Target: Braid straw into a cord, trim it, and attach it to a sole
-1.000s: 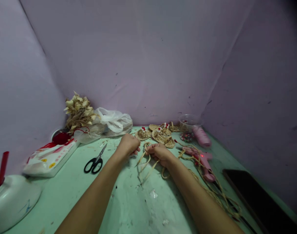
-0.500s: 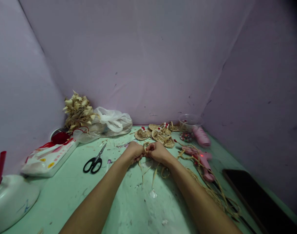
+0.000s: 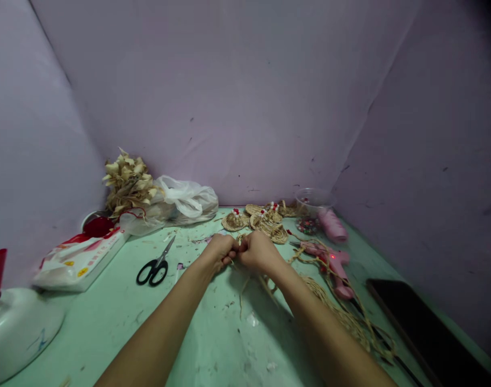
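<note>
Nearest, dark flat slab [image 3: 423, 328] on R and white vessel [image 3: 26, 330] on L flank the work, prob. kept wide for elbow room. Braided cord [image 3: 340, 314] lies loose by R forearm, likely so it runs w/o snagging. Fibre strands [image 3: 265, 287] trail from R hand [image 3: 257, 252], center of green table [image 3: 213, 344]; its fingers are curled tight, pinching them. L hand [image 3: 219, 252] meets it, fingers bent nearly closed, apparently on same strands; exact grip hidden. Hands touch, prob. for fine control of thin stuff. Scissors [image 3: 159, 266] lie handles nearer, easy for L reach; pink glue gun [image 3: 336, 266] is on R, red light lit. Beyond, woven pieces [image 3: 269, 228] w/ beads sit by wall, prob. out of the way, nr. bead tub [image 3: 309, 223].
</note>
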Action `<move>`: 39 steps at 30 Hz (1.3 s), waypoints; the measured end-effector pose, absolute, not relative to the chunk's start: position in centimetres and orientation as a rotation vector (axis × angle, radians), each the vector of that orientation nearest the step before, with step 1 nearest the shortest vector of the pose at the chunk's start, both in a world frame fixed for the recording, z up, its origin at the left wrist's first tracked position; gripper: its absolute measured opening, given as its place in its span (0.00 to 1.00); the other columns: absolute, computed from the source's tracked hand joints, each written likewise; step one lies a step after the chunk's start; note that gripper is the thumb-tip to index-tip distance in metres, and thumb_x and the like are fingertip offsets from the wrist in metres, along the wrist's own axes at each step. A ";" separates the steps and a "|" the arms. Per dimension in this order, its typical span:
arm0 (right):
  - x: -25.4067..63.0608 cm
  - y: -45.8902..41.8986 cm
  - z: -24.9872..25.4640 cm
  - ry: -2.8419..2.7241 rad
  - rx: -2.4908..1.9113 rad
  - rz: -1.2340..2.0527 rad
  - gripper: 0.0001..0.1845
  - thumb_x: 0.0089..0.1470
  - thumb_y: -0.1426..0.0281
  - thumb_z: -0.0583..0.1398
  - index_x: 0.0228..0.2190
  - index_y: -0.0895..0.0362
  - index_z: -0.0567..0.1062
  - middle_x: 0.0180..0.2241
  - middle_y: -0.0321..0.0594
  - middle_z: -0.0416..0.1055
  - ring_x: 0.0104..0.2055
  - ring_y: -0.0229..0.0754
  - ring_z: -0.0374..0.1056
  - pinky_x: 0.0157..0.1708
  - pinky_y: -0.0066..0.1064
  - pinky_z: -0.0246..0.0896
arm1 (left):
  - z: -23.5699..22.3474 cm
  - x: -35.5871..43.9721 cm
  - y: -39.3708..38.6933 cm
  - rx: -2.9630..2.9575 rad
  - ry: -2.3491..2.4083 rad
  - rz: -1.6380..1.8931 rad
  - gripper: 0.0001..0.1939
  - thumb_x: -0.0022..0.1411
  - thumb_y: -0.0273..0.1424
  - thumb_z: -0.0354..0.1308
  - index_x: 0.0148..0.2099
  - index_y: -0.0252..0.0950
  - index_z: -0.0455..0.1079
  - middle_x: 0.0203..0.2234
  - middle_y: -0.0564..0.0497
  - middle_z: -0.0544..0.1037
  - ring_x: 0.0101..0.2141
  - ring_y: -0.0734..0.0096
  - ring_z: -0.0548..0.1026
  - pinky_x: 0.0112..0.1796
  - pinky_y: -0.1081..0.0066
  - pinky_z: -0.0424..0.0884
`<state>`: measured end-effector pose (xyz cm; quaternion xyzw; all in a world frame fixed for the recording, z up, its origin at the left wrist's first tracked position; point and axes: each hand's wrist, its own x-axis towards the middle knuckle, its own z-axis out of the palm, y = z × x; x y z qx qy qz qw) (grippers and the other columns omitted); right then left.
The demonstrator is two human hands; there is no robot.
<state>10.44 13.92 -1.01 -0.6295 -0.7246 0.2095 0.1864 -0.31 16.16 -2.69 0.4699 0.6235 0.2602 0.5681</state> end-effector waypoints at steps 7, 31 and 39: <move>12.4 15.4 -1.0 -1.853 -1.734 0.976 0.10 0.42 0.67 0.58 0.19 0.60 0.75 0.17 0.38 0.69 0.19 0.33 0.61 0.18 0.22 0.49 | -2.2 -1.3 16.4 1.099 1.368 0.540 0.13 0.38 0.22 0.51 0.11 0.34 0.50 0.04 0.59 0.52 0.08 0.86 0.47 0.13 0.77 0.38; 16.8 12.3 4.1 -2.115 -1.944 1.069 0.07 0.33 0.77 0.56 0.16 0.60 0.74 0.16 0.39 0.70 0.19 0.35 0.65 0.18 0.22 0.55 | -1.8 -1.8 16.6 1.113 1.278 0.447 0.15 0.44 0.19 0.48 0.12 0.35 0.48 0.04 0.59 0.51 0.07 0.86 0.48 0.12 0.79 0.39; 18.7 10.3 8.0 -1.718 -1.966 0.315 0.11 0.43 0.68 0.56 0.26 0.58 0.77 0.17 0.36 0.68 0.19 0.35 0.62 0.18 0.24 0.53 | -2.4 -2.0 17.0 1.112 1.274 0.415 0.16 0.46 0.20 0.49 0.12 0.35 0.49 0.05 0.59 0.51 0.07 0.86 0.48 0.11 0.79 0.39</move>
